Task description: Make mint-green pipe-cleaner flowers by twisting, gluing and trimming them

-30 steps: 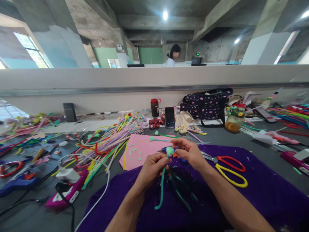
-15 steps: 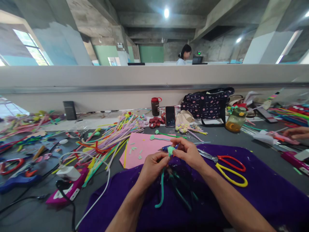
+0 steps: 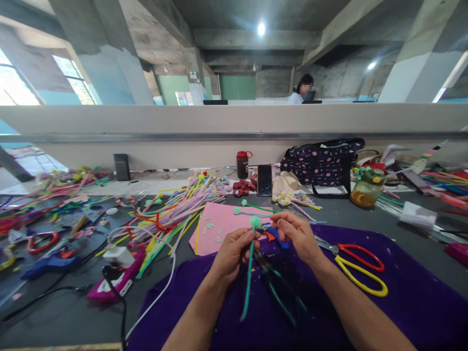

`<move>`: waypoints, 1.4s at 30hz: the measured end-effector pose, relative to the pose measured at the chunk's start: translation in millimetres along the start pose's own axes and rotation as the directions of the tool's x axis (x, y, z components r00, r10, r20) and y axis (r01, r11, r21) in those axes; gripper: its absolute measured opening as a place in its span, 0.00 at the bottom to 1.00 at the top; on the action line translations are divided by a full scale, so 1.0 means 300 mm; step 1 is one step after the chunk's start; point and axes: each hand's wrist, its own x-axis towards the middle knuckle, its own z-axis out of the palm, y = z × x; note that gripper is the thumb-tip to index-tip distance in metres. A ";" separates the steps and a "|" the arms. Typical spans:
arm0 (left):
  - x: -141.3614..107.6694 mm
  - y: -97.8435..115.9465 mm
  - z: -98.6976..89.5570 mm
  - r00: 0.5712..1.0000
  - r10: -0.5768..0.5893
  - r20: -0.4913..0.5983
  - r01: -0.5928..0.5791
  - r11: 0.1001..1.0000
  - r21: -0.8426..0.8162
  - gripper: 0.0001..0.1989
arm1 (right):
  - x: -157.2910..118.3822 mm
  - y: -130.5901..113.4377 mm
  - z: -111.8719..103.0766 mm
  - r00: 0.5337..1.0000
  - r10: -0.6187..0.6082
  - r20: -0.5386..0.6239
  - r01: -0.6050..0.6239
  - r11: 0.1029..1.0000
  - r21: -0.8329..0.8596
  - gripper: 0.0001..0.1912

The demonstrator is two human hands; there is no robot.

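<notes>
My left hand (image 3: 236, 251) pinches a mint-green pipe-cleaner flower (image 3: 255, 223) just under its round head. The darker green stem (image 3: 247, 292) hangs down over the purple cloth (image 3: 175, 302). My right hand (image 3: 294, 234) is beside the flower, apart from it, with its fingers loosely bent and nothing visible in them. Behind the hands lies a blue glue gun (image 3: 281, 239) with an orange part, partly hidden. Below them, green-handled pliers (image 3: 276, 280) rest on the cloth. Scissors (image 3: 360, 261) with one red and one yellow handle lie right of my right wrist.
Beyond the hands is a pink sheet (image 3: 210, 224) with green scraps and finished green stems. A pile of pipe cleaners (image 3: 183, 209), a power strip (image 3: 117, 278) and a white cable lie left. A phone (image 3: 264, 180), red-lidded bottle (image 3: 242, 165), bag (image 3: 325, 165) and amber bottle (image 3: 367, 189) stand behind.
My right hand has let go of the green flower and moved a little to the right. The flower now stands upright in my left hand. The view has shifted slightly left.
</notes>
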 end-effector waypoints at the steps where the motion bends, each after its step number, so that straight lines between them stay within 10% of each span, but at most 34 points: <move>1: 0.002 -0.001 -0.004 1.000 0.008 -0.006 -0.008 0.999 -0.037 0.13 | -0.004 0.006 0.010 0.999 0.024 0.031 -0.024 1.000 -0.008 0.13; 9: 0.017 -0.031 -0.006 0.998 0.056 -0.005 -0.056 0.988 -0.146 0.15 | -0.061 0.052 0.115 0.959 0.087 0.270 -0.086 0.996 -0.016 0.11; 32: 0.008 -0.021 0.021 0.995 0.077 -0.061 -0.083 0.992 -0.094 0.10 | -0.043 0.087 0.101 0.988 -0.046 0.145 0.087 0.953 -0.292 0.10; 42: 0.011 -0.018 0.012 0.996 0.052 -0.078 -0.049 0.998 0.045 0.14 | -0.021 0.068 0.070 1.000 -0.014 0.025 0.017 0.993 -0.115 0.12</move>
